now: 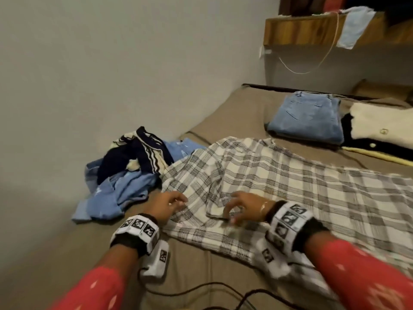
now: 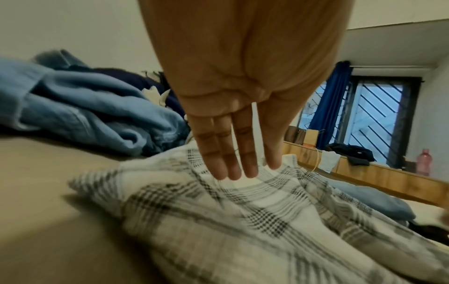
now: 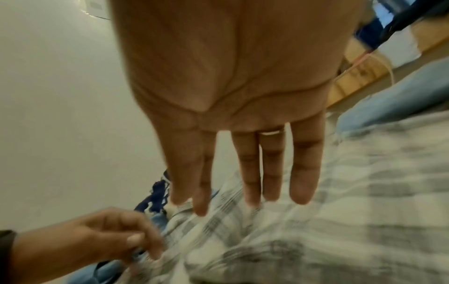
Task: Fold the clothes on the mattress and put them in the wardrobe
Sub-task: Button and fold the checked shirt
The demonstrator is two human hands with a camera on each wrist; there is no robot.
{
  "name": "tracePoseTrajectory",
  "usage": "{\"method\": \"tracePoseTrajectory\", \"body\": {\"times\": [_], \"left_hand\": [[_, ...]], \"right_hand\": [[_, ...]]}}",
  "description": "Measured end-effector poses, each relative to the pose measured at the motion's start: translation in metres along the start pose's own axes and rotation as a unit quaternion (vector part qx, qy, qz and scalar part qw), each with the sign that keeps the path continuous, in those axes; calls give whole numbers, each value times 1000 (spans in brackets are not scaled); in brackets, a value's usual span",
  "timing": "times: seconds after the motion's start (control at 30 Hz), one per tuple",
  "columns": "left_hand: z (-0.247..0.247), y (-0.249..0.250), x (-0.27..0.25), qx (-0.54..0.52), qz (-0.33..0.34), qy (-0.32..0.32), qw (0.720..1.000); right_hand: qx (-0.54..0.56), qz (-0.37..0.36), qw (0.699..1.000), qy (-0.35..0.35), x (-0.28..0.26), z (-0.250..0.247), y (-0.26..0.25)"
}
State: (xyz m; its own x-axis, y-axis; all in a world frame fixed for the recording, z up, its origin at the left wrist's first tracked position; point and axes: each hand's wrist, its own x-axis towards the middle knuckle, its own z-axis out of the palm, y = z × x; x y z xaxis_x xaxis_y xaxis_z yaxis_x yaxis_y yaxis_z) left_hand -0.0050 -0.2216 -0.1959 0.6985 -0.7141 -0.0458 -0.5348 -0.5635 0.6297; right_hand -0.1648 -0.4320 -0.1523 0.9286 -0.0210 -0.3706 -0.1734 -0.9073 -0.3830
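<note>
Lying spread across the mattress (image 1: pixel 223 271), the plaid shirt (image 1: pixel 279 175); left hand (image 1: pixel 166 205) and right hand (image 1: pixel 242 206) hovering with fingers loose, gripping nothing; risking bunched, crooked folds from wrinkled cloth.

The checked shirt (image 1: pixel 279 182) is thin woven cloth, matt, cream with grey lines, lying in soft creases. The mattress (image 1: pixel 67 253) wears a smooth, dull tan cover. The folded jeans (image 1: pixel 306 119) are pale blue denim with a faded, slightly coarse face. The pile of clothes (image 1: pixel 125 173) mixes light denim with dark knit. The shelf (image 1: pixel 312 30) is varnished wood with plain grain. The wall (image 1: pixel 89 63) is flat matt paint.
</note>
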Motion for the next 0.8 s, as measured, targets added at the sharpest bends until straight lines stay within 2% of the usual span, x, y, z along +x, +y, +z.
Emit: {"method": "tracePoseTrajectory", "body": {"times": [0.03, 0.1, 0.13, 0.2, 0.23, 0.3, 0.4, 0.47, 0.53, 0.57, 0.63, 0.73, 0.8], "left_hand": [[1, 1, 6, -17, -19, 3, 1000], [4, 3, 22, -31, -51, 14, 998], [5, 4, 32, -15, -57, 13, 998], [9, 6, 53, 3, -66, 2, 998], [11, 9, 63, 3, -67, -10, 998], [15, 14, 83, 14, -74, -49, 996], [15, 25, 106, 63, -75, -88, 991], [12, 31, 117, 48, -53, -47, 996], [2, 40, 119, -70, -32, -7, 997], [-2, 45, 118, -151, -24, 1, 988], [-6, 51, 110, -258, -33, -32, 965], [-1, 45, 91, -301, -125, -148, 934], [2, 30, 86, -272, -161, -171, 933]], "right_hand": [[-18, -12, 999, -25, 14, 9, -11], [-41, 15, 998, -46, 37, 27, -16], [-36, 33, 999, -23, 41, 32, -13], [37, 80, 993, 81, 43, 35, 1], [91, 108, 980, 137, 42, 33, 9], [161, 164, 945, 232, 44, 27, 25], [281, 224, 884, 299, 50, 21, 43], [398, 245, 823, 323, 51, 17, 49], [477, 234, 771, 350, 50, 12, 51], [504, 225, 752, 359, 50, 10, 54], [544, 244, 721, 352, 50, 6, 61], [580, 276, 720, 263, 46, 10, 57], [574, 290, 728, 237, 47, 13, 56]]}}
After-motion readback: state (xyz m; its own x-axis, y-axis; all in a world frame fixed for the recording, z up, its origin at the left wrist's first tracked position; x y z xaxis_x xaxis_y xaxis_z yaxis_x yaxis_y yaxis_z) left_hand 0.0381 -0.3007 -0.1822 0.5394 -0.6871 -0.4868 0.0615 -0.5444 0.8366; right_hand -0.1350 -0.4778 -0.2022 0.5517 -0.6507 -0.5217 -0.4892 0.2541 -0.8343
